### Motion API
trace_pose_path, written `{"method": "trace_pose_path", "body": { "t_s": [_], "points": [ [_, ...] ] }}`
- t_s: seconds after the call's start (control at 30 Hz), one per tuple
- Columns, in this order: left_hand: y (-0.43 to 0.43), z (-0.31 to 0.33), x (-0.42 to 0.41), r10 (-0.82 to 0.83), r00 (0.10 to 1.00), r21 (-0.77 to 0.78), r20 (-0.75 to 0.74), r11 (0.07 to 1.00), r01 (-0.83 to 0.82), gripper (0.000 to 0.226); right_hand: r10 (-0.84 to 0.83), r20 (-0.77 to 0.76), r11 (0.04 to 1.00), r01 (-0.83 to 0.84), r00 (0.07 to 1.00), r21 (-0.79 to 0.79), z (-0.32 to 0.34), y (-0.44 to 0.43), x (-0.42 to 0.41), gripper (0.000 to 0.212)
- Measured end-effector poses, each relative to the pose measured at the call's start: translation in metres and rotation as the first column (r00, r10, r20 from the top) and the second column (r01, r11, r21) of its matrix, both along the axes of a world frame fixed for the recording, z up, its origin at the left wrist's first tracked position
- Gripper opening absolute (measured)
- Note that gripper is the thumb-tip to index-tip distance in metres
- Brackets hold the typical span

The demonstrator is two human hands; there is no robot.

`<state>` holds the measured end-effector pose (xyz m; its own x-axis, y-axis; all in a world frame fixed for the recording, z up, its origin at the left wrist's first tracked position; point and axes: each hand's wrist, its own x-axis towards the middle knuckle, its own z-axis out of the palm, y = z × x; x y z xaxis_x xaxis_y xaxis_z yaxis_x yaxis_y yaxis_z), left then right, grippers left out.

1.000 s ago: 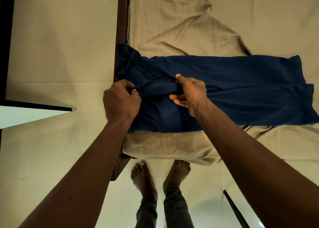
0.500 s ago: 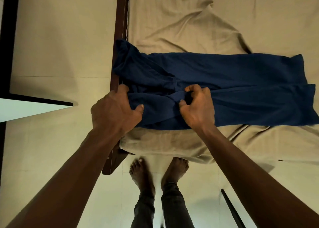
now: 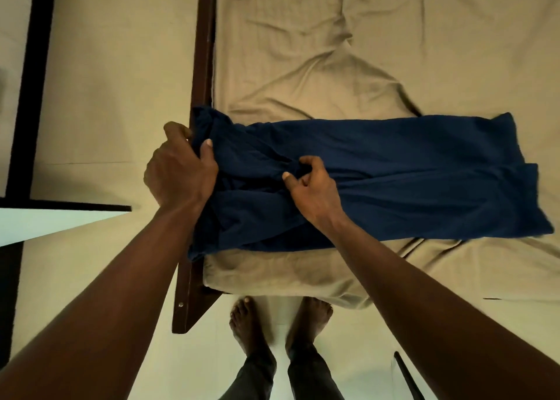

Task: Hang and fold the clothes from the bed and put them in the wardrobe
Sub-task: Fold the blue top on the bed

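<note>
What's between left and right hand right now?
Only bunched fabric of the blue garment, which the left hand and right hand both grip; head view.

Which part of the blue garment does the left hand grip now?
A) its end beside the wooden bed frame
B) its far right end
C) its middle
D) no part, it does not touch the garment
A: the left hand grips the bunched end of the blue garment at the dark bed frame; the right hand pinches the middle.

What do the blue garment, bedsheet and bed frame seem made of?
The garment: soft matte cloth, perhaps cotton; it bunches and creases. The bedsheet: beige matte fabric, faintly ribbed, wrinkled. The bed frame: dark, smooth, probably wood; a screw shows near its end.
</note>
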<state>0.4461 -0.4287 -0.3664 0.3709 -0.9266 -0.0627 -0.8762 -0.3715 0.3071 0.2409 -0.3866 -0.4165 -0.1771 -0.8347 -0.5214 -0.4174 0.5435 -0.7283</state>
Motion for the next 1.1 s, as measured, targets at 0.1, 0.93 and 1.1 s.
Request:
{"method": "trace_pose_path", "body": {
  "t_s": [0.1,0.93,1.1],
  "points": [
    [0.025,0.008,-0.049,-0.229,0.955,-0.112,-0.19,0.971,0.211,0.027,-0.239,0.038,0.953,0.241,0.97,-0.181,0.003,0.021,-0.033,0.028],
    [-0.002,-0.108,-0.254,-0.95,0.311,0.138,0.019,0.311,0.94,0.084,-0.245,-0.576,0.966,0.249,0.78,-0.073,0.034,0.029,-0.298,0.041],
    [-0.007,-0.085,-0.251,-0.837,0.502,-0.095,-0.216,0.53,0.843,0.049,-0.121,-0.694,0.966,-0.076,0.71,-0.246,0.048,0.035,-0.21,0.049]
  ]
}}
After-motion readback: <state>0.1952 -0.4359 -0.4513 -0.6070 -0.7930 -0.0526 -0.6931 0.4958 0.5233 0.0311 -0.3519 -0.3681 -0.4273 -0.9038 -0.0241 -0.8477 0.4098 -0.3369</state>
